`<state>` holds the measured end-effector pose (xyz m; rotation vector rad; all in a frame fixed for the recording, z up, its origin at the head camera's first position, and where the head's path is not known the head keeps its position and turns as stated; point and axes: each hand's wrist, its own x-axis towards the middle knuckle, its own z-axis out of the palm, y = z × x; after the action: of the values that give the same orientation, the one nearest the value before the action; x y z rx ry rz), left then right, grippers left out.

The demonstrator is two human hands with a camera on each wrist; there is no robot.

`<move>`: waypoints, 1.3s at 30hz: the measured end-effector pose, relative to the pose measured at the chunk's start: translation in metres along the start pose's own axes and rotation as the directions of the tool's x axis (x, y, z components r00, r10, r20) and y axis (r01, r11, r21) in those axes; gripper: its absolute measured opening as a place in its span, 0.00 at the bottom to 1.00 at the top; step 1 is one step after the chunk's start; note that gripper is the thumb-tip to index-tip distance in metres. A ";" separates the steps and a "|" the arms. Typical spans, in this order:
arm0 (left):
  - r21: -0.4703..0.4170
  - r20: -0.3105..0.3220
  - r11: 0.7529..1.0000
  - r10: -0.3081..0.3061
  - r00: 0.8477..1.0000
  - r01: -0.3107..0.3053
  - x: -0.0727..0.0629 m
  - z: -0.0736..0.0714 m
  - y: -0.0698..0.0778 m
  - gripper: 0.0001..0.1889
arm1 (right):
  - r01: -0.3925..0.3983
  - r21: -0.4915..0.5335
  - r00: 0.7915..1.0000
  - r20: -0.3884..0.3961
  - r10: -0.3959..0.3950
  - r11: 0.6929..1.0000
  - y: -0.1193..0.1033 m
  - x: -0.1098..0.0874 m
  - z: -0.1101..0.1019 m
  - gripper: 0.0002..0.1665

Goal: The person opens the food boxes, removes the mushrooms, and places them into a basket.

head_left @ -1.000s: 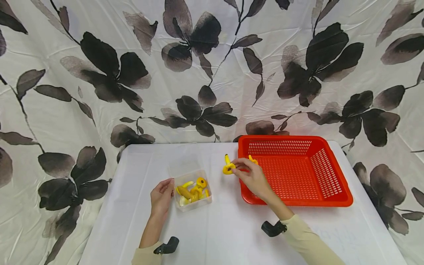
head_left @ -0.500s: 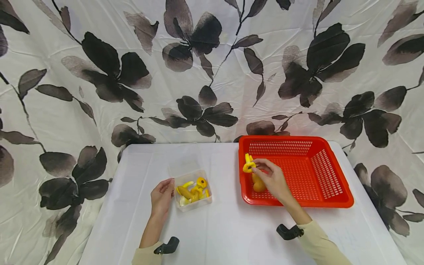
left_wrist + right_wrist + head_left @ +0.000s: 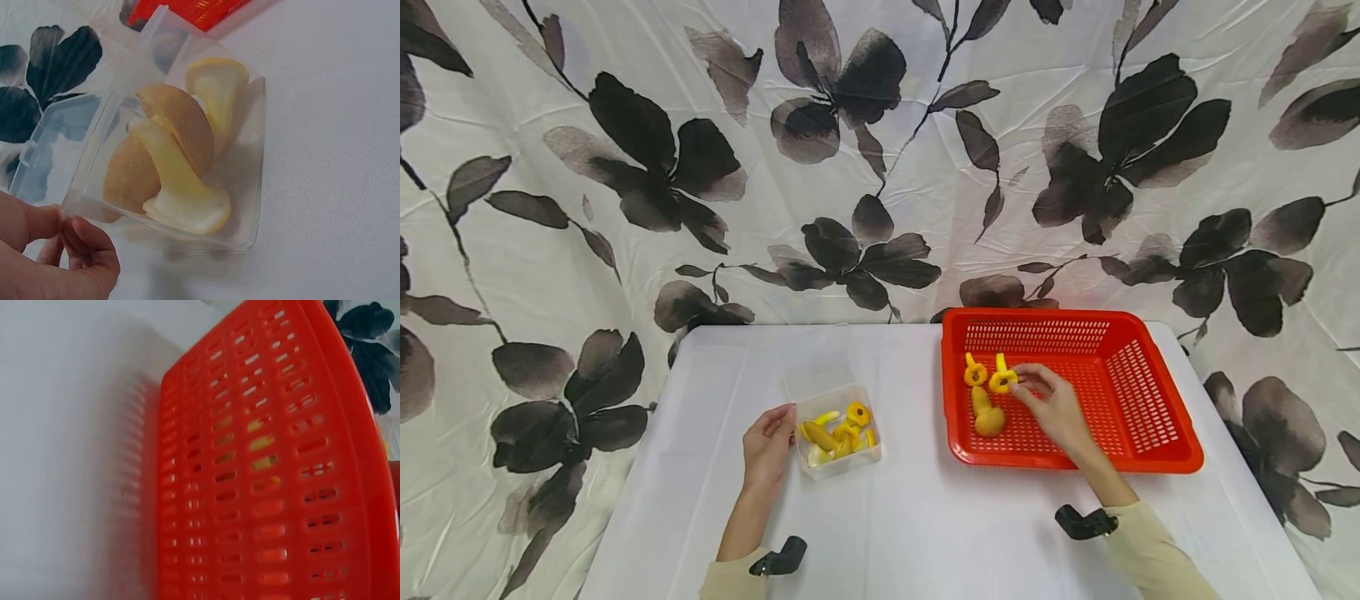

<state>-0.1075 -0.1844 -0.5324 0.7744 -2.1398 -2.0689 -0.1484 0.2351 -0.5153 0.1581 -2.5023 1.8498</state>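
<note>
My right hand [image 3: 1056, 408] reaches into the red basket [image 3: 1150, 465] and pinches a yellow mushroom [image 3: 1002, 383] by its cap, stem pointing away. Beside it lie a small yellow mushroom [image 3: 975, 372] and a larger tan-yellow one [image 3: 988, 421]. My left hand [image 3: 767, 446] pinches the near-left corner of a clear plastic box [image 3: 842, 472], thumb against the fingers. Inside the box, the left wrist view shows a tan mushroom [image 3: 178, 122] and a pale mushroom slice [image 3: 181, 181]. The right wrist view is mostly the basket's slotted wall [image 3: 269, 537], hiding most of that hand.
The box's clear lid [image 3: 818, 375] is folded back, lying behind it. Both stand on a table with a white cloth [image 3: 910, 517]. Behind the table hangs a floral curtain [image 3: 880, 167].
My right hand has carried the yellow mushroom rightward, from beside the basket's left rim to inside the basket. The left hand has stayed at the box.
</note>
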 end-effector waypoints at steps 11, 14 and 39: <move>0.011 0.000 1.000 -0.005 1.000 0.005 0.001 -0.001 0.000 0.18 | -0.157 -0.164 0.982 0.077 0.171 0.974 0.010 0.009 -0.016 0.17; 0.006 0.001 1.000 -0.006 1.000 0.006 0.001 -0.002 0.000 0.18 | -0.180 -0.204 0.975 0.095 0.202 0.962 0.013 0.012 -0.016 0.15; 0.013 -0.001 1.000 0.006 1.000 -0.006 0.000 0.000 0.000 0.18 | -0.093 -0.318 0.974 0.166 0.152 0.944 0.016 0.022 -0.010 0.14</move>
<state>-0.1070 -0.1847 -0.5319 0.7694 -2.1541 -2.0538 -0.1721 0.2478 -0.5257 0.1793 -2.9566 1.5151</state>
